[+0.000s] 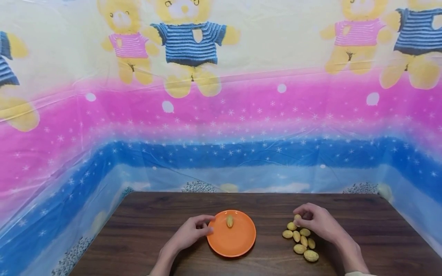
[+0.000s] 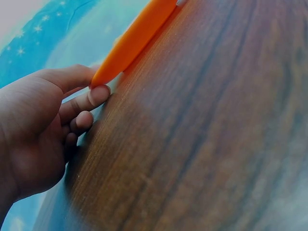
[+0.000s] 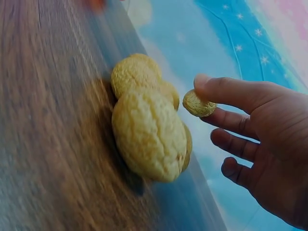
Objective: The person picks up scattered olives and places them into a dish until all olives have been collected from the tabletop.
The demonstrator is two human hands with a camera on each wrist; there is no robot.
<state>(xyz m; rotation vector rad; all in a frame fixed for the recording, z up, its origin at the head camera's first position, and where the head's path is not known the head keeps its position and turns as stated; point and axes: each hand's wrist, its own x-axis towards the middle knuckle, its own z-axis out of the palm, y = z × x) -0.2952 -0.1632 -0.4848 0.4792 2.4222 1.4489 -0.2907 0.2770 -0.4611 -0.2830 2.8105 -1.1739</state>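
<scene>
My left hand (image 1: 188, 232) pinches the left rim of a round orange plate (image 1: 232, 245) between thumb and finger. In the left wrist view the plate (image 2: 134, 41) is seen edge-on over the wood. One wrinkled yellow oval piece (image 1: 230, 221), like a dried fruit or nut, lies on the plate near its far side. To the right, my right hand (image 1: 319, 222) pinches another such oval piece (image 3: 198, 104) between thumb and forefinger, raised above the table in the right wrist view. Below that hand lies a loose cluster of several more oval pieces (image 1: 304, 241).
Both hands are over a dark brown wooden table (image 1: 155, 205). Behind and beside it hangs a pink and blue sheet (image 1: 221, 115) printed with teddy bears and snowflakes. Bare wood lies between the plate and the cluster.
</scene>
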